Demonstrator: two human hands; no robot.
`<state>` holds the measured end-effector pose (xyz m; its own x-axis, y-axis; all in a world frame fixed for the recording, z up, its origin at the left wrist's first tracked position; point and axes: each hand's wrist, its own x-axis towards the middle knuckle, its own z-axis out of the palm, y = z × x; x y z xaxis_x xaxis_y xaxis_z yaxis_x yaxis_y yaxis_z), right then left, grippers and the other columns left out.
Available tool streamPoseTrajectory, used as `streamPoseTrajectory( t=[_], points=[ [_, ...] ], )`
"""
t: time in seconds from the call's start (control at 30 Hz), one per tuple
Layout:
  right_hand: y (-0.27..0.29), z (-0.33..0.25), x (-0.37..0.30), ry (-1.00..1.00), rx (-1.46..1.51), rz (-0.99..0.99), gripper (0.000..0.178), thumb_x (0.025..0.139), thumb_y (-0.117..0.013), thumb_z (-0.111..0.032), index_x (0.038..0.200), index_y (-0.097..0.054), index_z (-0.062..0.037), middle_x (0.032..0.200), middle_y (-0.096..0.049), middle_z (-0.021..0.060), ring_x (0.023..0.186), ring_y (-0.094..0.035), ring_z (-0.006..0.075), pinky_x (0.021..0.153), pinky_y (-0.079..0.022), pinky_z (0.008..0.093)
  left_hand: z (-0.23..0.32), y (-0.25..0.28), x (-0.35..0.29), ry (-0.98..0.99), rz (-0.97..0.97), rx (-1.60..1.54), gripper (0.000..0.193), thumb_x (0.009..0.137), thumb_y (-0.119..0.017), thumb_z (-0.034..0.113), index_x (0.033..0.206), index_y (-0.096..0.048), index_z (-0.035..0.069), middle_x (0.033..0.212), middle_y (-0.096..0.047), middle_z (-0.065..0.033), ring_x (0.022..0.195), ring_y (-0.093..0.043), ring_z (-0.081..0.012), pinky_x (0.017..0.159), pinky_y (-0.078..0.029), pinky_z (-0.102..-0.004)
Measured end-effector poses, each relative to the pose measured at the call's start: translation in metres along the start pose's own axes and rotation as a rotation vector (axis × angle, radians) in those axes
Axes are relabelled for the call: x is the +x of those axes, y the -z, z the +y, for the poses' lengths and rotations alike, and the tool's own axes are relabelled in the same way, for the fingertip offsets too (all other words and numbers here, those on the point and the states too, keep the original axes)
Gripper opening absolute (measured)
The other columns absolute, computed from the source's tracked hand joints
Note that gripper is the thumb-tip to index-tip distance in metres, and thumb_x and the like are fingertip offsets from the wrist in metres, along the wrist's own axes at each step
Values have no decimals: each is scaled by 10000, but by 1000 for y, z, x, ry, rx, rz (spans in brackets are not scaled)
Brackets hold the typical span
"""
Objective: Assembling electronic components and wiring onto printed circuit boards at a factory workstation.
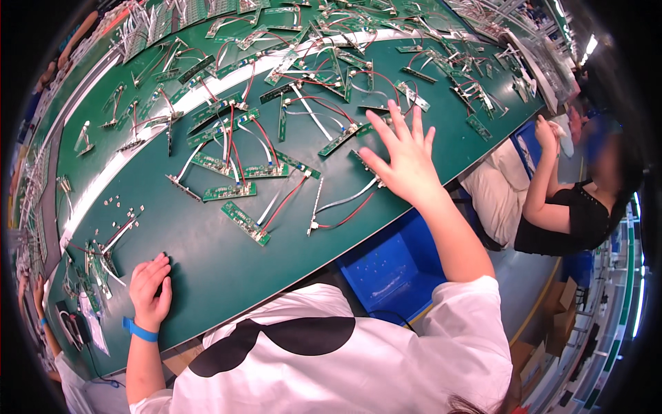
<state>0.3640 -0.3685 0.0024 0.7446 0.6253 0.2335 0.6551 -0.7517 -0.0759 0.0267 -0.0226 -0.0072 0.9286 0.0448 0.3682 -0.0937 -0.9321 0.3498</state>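
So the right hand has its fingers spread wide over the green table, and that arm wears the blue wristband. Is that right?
Not quite: the head view shows the blue wristband at the wrist of the left hand. The right hand does have its fingers spread wide over the green table.

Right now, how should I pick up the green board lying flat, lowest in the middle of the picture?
Probably pinch the board by its long edges near its upper-left end. It's long and narrow, and a red wire seems to meet it toward the lower-right end. The left hand could come from the left, over bare table.
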Motion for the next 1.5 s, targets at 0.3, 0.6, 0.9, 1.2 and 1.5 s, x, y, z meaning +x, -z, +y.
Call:
streamPoseTrajectory(
  t=[0.3,0.6,0.9,1.2,1.5],
  points=[
    [-11,38,27,-179,36,-110,513,858,-520,-401,1338,-390,-276,1457,-252,87,1299,-236,449,1021,-206,617,4,0,-3,11,59,-17,172,715,-586,-27,881,-627,-11,950,-648,-148,927,-622,-302,790,-460,-379],
    [-29,123,37,-158,114,46,514,836,-548,-388,1317,-427,-252,1415,-334,122,1279,-301,421,1043,-250,499,3,-1,-3,9,63,-21,173,715,-580,-42,881,-620,-15,910,-650,-153,903,-626,-307,784,-459,-386],
    [-8,186,43,-385,-183,-34,547,812,-537,-490,1324,-410,-347,1449,-294,31,1335,-187,401,973,-11,715,1,-3,-1,32,59,-16,160,720,-578,-49,872,-616,-18,896,-651,-150,887,-626,-304,782,-459,-384],
    [-16,239,58,-419,-57,-62,458,856,-517,-411,1302,-433,-348,1448,-294,-10,1317,-259,358,989,-43,702,2,-6,0,48,58,-5,159,723,-561,-71,865,-610,-21,884,-652,-146,880,-628,-301,787,-459,-394],
    [-16,288,76,-409,-69,-14,372,889,-467,-249,1255,-493,-308,1387,-395,-21,1235,-421,240,970,-91,724,6,-7,2,70,59,18,150,729,-552,-71,862,-606,-28,882,-649,-148,851,-621,-302,789,-457,-403]
  ],
)
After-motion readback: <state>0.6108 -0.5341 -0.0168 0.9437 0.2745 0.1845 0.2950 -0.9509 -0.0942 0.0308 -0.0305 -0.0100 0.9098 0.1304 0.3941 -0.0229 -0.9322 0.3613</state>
